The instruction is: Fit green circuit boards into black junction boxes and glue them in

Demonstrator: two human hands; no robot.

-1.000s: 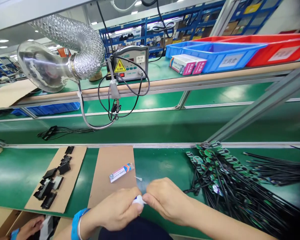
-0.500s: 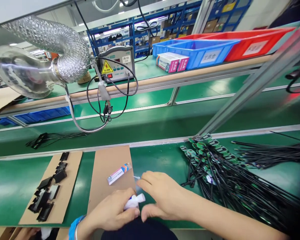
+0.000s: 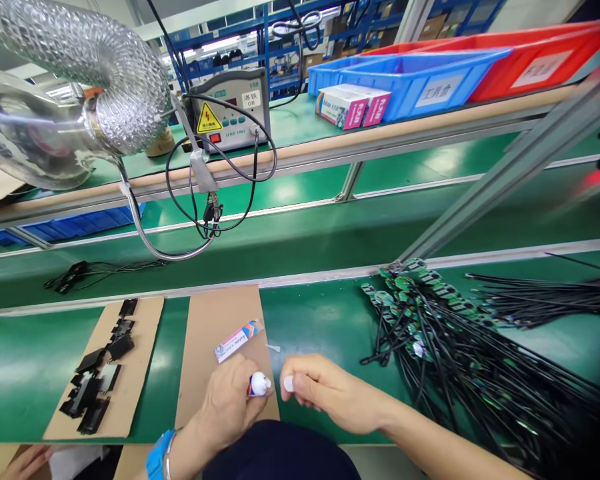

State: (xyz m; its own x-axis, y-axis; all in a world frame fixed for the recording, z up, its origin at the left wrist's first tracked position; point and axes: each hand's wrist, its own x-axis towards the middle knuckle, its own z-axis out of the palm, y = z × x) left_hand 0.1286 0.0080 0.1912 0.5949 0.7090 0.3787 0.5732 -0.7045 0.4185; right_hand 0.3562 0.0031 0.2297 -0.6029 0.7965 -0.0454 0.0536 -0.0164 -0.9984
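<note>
My left hand (image 3: 230,393) is wrapped round a glue tube (image 3: 259,385), white with some blue and red; its white neck pokes out towards the right. Most of the tube is hidden by the palm and fingers. A short gap to the right, my right hand (image 3: 325,392) pinches a small white cap (image 3: 289,383) between thumb and forefinger. Just beyond the left hand, a slim printed carton (image 3: 237,341) lies on a cardboard sheet (image 3: 220,307). A small whitish nozzle (image 3: 274,348) rests by the sheet's right edge.
On the left, several black plastic parts (image 3: 83,393) sit on another cardboard piece (image 3: 130,407). Circuit boards with black cables (image 3: 420,333) are heaped at right. The shelf above holds a soldering station (image 3: 230,113), blue bin (image 3: 400,80) and red bin (image 3: 540,67). Another person's hand (image 3: 27,463) shows bottom left.
The right hand, open beside the tube before, has closed and now holds the white cap apart from it. The left hand has turned the tube's end towards me. The view has shifted slightly.
</note>
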